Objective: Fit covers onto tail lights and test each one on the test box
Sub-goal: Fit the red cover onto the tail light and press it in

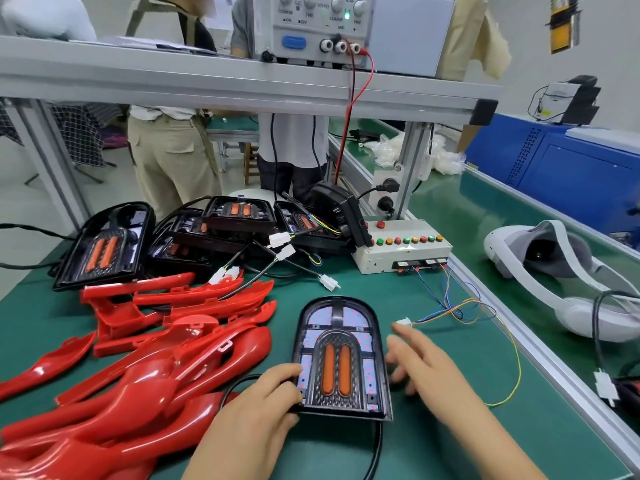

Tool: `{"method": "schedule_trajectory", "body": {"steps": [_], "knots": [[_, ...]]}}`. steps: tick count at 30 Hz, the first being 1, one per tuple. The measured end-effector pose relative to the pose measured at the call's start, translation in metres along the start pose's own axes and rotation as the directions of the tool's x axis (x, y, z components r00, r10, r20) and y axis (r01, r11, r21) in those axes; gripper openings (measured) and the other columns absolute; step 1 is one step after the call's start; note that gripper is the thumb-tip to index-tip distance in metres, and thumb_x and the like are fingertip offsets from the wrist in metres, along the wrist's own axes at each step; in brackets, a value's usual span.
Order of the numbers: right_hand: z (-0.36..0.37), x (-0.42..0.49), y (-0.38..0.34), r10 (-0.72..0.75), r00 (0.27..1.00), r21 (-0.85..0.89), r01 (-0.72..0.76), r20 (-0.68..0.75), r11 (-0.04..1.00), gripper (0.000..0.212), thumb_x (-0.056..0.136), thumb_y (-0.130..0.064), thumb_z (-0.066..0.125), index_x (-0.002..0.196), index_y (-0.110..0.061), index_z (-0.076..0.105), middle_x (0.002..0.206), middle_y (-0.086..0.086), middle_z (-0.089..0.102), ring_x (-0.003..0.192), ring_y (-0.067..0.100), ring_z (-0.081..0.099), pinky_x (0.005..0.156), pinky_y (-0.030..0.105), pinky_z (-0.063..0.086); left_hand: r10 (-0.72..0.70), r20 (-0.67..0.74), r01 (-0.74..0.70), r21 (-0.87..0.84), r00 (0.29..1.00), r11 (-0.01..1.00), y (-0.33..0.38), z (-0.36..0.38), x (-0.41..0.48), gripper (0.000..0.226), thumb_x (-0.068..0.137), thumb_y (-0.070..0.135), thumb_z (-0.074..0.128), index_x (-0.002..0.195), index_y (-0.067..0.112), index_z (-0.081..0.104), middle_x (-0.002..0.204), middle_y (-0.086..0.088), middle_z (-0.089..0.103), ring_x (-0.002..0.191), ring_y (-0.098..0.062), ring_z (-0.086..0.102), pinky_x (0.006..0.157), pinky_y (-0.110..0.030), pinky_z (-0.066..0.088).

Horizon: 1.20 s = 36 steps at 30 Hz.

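Observation:
A black arch-shaped tail light (341, 355) with two orange strips lies flat on the green mat in front of me, small red dots glowing on its pale panels. My left hand (266, 403) grips its lower left edge. My right hand (419, 362) hovers just right of it, fingers spread and blurred, holding nothing. A white connector (403, 322) on thin coloured wires lies just beyond the right fingertips. Those wires run to the white test box (401, 249) with its row of coloured buttons. Several red covers (166, 344) are heaped at the left.
Several more black tail lights (104, 244) with loose white plugs are piled behind the covers. A power supply (322, 26) sits on the aluminium shelf above, red lead hanging down. A white headset (554, 271) lies on the right belt. People stand beyond the bench.

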State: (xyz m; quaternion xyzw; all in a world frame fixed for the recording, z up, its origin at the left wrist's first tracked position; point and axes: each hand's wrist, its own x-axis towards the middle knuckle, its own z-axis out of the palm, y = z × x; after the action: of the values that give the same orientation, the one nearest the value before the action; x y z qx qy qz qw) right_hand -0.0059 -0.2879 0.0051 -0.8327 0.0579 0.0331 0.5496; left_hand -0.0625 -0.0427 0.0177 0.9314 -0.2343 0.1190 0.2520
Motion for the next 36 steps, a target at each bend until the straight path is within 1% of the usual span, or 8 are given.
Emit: {"method": "schedule_trajectory", "body": {"steps": [5, 9, 11, 15, 18, 23, 29, 36], "knots": [[0.001, 0.038, -0.020, 0.164, 0.975, 0.040, -0.172, 0.150, 0.984, 0.062, 0.082, -0.060, 0.058, 0.136, -0.042, 0.034, 0.100, -0.003, 0.065, 0.060, 0.010, 0.064, 0.054, 0.026, 0.053, -0.053, 0.164, 0.071, -0.105, 0.985, 0.992, -0.011, -0.005, 0.003, 0.011, 0.092, 0.020, 0.056, 0.101, 0.025, 0.054, 0.137, 0.045, 0.014, 0.119, 0.016, 0.040, 0.095, -0.006, 0.032], [0.003, 0.056, -0.037, 0.267, 0.922, -0.028, -0.270, 0.281, 0.962, 0.042, 0.087, -0.063, 0.051, 0.110, -0.028, 0.061, 0.073, -0.007, 0.073, 0.054, 0.007, 0.066, 0.048, 0.019, 0.050, -0.048, 0.264, 0.086, -0.133, 0.963, 0.987, -0.017, -0.009, 0.012, 0.014, 0.091, 0.016, 0.057, 0.102, 0.023, 0.056, 0.138, 0.044, 0.019, 0.124, 0.014, 0.038, 0.098, -0.003, 0.027], [0.005, 0.059, -0.038, 0.287, 0.912, -0.055, -0.284, 0.294, 0.957, 0.037, 0.092, -0.053, 0.053, 0.105, -0.021, 0.066, 0.068, -0.004, 0.071, 0.051, 0.009, 0.063, 0.046, 0.018, 0.048, -0.030, 0.319, 0.095, -0.189, 0.947, 0.977, -0.023, -0.015, 0.013, 0.027, 0.091, 0.018, 0.058, 0.109, 0.038, 0.056, 0.138, 0.044, 0.021, 0.127, 0.017, 0.032, 0.102, -0.003, 0.023], [0.009, 0.053, -0.030, 0.262, 0.939, 0.008, -0.270, 0.222, 0.963, 0.027, 0.095, -0.037, 0.054, 0.099, -0.012, 0.063, 0.072, 0.003, 0.067, 0.054, 0.013, 0.062, 0.047, 0.019, 0.046, -0.203, 0.226, 0.271, -0.327, 0.953, 0.905, -0.043, -0.045, 0.034, 0.030, 0.091, 0.025, 0.061, 0.109, 0.048, 0.055, 0.120, 0.026, 0.056, 0.112, 0.009, 0.051, 0.102, -0.018, 0.038], [0.009, 0.042, -0.021, 0.253, 0.953, 0.111, -0.273, 0.170, 0.955, 0.020, 0.096, -0.030, 0.053, 0.093, -0.012, 0.062, 0.077, 0.004, 0.065, 0.055, 0.012, 0.062, 0.045, 0.018, 0.046, -0.453, 0.014, 0.452, 0.047, 0.891, 0.891, -0.072, -0.061, 0.070, 0.016, 0.089, 0.029, 0.063, 0.105, 0.027, 0.065, 0.110, 0.006, 0.064, 0.104, -0.015, 0.059, 0.090, -0.028, 0.043], [0.006, 0.020, -0.008, 0.270, 0.951, 0.323, -0.306, 0.152, 0.896, 0.012, 0.095, -0.025, 0.051, 0.089, -0.018, 0.059, 0.078, 0.006, 0.067, 0.064, 0.020, 0.061, 0.055, 0.028, 0.043, -0.513, 0.025, 0.434, 0.500, 0.858, 0.749, -0.093, -0.047, 0.104, 0.033, 0.086, 0.041, 0.063, 0.112, 0.020, 0.060, 0.116, -0.004, 0.055, 0.112, -0.025, 0.049, 0.089, -0.036, 0.044], [0.000, 0.007, -0.004, 0.358, 0.927, 0.503, -0.362, 0.110, 0.785, 0.023, 0.093, -0.022, 0.051, 0.103, -0.007, 0.065, 0.093, 0.017, 0.071, 0.078, 0.030, 0.064, 0.072, 0.039, 0.051, -0.481, 0.083, 0.345, 0.593, 0.873, 0.727, -0.095, -0.036, 0.113, 0.027, 0.087, 0.036, 0.064, 0.105, 0.017, 0.063, 0.113, -0.005, 0.054, 0.109, -0.025, 0.047, 0.087, -0.036, 0.046], [0.001, 0.004, -0.012, 0.394, 0.906, 0.617, -0.401, 0.156, 0.677, 0.038, 0.090, -0.037, 0.060, 0.104, -0.004, 0.070, 0.101, 0.019, 0.073, 0.084, 0.033, 0.071, 0.084, 0.044, 0.054, -0.363, 0.055, 0.316, 0.383, 0.930, 0.868, -0.083, -0.043, 0.116, 0.012, 0.094, 0.027, 0.054, 0.098, 0.015, 0.053, 0.109, -0.006, 0.056, 0.105, -0.028, 0.047, 0.092, -0.042, 0.041]]}}
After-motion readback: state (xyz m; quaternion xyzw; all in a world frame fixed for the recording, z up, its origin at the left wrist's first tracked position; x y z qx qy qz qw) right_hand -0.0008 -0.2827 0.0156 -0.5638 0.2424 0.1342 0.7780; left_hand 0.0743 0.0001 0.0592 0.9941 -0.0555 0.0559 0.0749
